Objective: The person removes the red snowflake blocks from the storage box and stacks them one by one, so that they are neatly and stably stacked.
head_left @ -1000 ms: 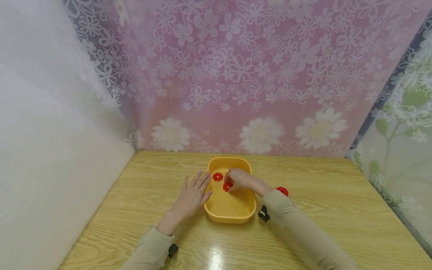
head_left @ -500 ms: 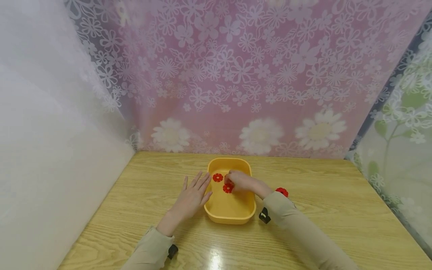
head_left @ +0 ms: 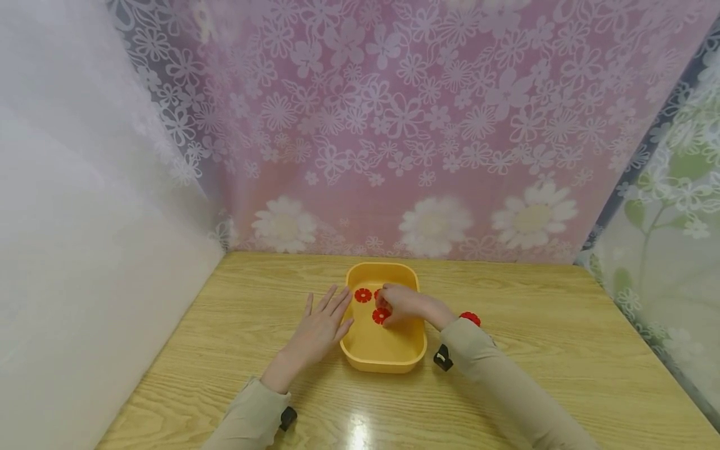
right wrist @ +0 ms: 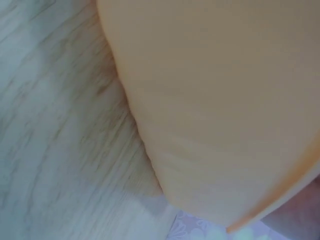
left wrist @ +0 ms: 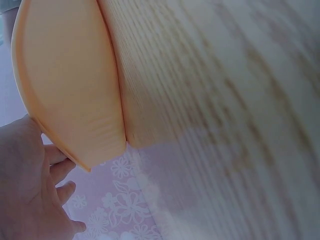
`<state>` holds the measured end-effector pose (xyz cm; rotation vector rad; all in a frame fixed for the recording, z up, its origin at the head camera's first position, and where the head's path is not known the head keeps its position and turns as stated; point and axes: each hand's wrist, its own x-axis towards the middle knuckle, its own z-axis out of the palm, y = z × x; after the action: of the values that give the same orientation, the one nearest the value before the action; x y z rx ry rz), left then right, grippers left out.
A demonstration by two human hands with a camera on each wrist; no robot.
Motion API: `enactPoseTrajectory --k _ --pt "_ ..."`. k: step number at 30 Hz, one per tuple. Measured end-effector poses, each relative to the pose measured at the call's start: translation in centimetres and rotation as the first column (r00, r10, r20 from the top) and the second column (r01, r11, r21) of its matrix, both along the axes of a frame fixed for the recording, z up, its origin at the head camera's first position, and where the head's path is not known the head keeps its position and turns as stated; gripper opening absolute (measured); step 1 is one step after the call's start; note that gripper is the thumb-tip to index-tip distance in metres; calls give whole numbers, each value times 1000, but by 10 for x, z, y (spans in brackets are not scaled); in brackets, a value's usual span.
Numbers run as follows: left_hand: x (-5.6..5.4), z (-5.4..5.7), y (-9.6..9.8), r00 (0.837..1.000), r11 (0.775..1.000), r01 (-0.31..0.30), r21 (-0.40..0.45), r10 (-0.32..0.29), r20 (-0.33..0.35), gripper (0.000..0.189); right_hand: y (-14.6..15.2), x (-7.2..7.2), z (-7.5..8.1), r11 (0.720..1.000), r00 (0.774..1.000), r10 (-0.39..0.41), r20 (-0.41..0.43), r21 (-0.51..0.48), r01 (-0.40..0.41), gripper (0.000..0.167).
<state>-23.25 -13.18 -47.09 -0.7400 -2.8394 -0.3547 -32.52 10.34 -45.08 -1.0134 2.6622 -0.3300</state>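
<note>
A yellow plastic bin stands on the table. My right hand reaches into it over the right side and pinches a red flower-shaped disc with notched edges. Farther back in the bin lies another red disc. A third red piece shows only in part behind my right fingers. My left hand rests against the bin's left rim with its fingers spread and fairly straight. In the left wrist view the left hand touches the bin's rim from outside. The right wrist view mostly holds the bin's outer wall.
To the right of the bin, partly behind the right sleeve, is one more red piece on the wooden table. Flower-patterned curtains hang at the back. A white wall or sheet borders the left side.
My right hand and the disc in its fingers have shifted slightly toward me. More of the red piece behind the fingers now shows. The left hand stays in place.
</note>
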Motion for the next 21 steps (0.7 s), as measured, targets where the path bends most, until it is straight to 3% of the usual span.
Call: enactPoseTrajectory --k 11,21 --pt "0 0 0 1000 1000 4 -3 -4 -19 59 -1 5 -1 1000 999 7 -33 -22 -8 32" --pt "2 1 0 1000 1000 18 24 -18 -21 57 3 11 1 977 991 34 -129 -203 -60 43"
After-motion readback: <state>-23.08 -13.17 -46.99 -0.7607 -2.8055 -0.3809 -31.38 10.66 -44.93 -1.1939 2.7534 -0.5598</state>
